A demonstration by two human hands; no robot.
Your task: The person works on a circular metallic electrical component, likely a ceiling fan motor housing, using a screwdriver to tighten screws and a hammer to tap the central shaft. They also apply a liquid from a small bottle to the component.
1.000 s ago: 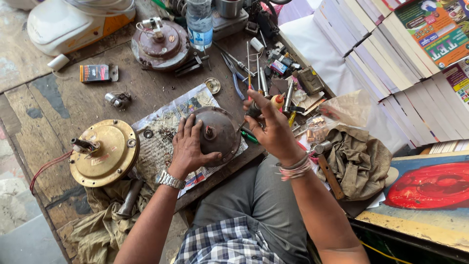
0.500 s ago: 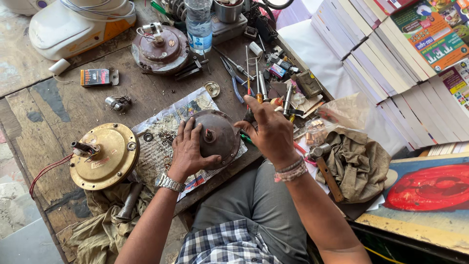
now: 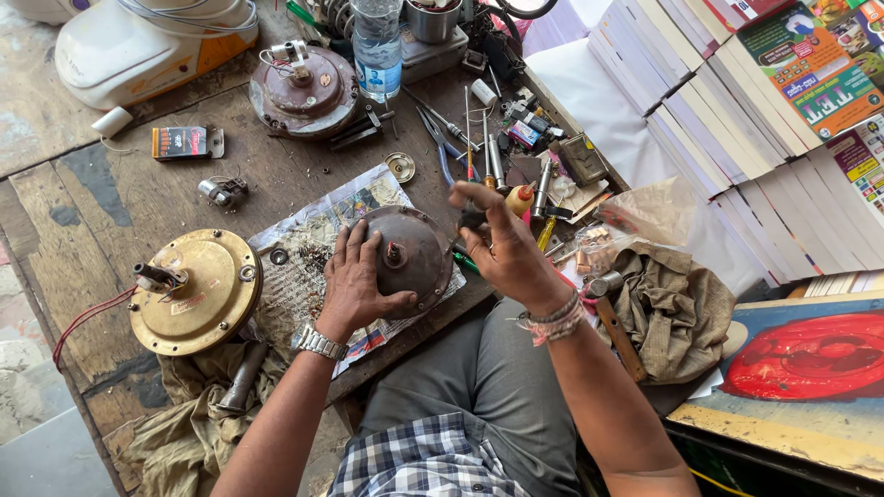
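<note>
Since 1.0 s ago: right hand [image 3: 506, 253] lifted from the tool row to the dome's right edge; left hand unmoved.

Right hand grasps a small dark tool, kind unclear, tip near the dome's rim. Left hand [image 3: 354, 285] lies flat, fingers spread, bracing the motor housing [image 3: 414, 253]. Housing: dark brown metal dome, dull, short shaft stub at centre, resting on newspaper [image 3: 304, 248] on the tabletop [image 3: 92, 212]. Judged step: working at the rim; next move needs a steady brace and exact tip placement. Brass motor [image 3: 198, 290] lies to the left.

Worn, stained wooden workbench [image 3: 83, 221] under even daylight; stacked books [image 3: 737, 110] at right, a red painted board [image 3: 810, 354] below, possibly pale concrete floor [image 3: 37, 451] lower left.
</note>
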